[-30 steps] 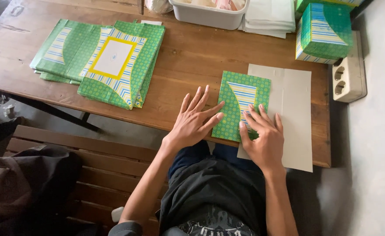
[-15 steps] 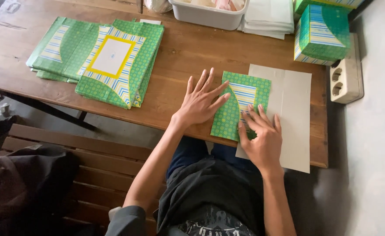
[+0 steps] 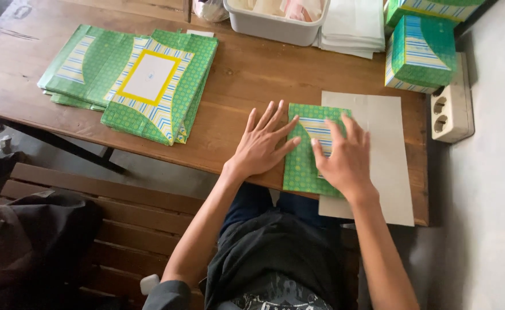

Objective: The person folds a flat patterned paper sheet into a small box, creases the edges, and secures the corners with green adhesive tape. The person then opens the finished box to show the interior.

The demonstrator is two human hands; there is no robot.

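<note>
A folded green patterned paper piece [image 3: 302, 161] with a blue-striped patch lies at the near edge of the wooden table [image 3: 246, 80], partly on a grey cardboard sheet [image 3: 387, 143]. My left hand [image 3: 261, 143] lies flat with spread fingers on the table, its fingertips reaching the paper's left edge. Pressing down on the right half of that paper is my right hand [image 3: 344, 158], fingers apart. Neither hand grips anything.
A stack of flat green printed sheets [image 3: 132, 80] lies on the left of the table. A grey tub [image 3: 275, 20], white folded paper [image 3: 353, 26] and made-up green boxes [image 3: 418, 51] stand at the back. A white power strip [image 3: 450, 103] sits at the right edge. A wooden bench [image 3: 120, 224] stands below.
My right hand has slid up along the green paper toward its middle. My left hand has stayed flat beside the paper's left edge.
</note>
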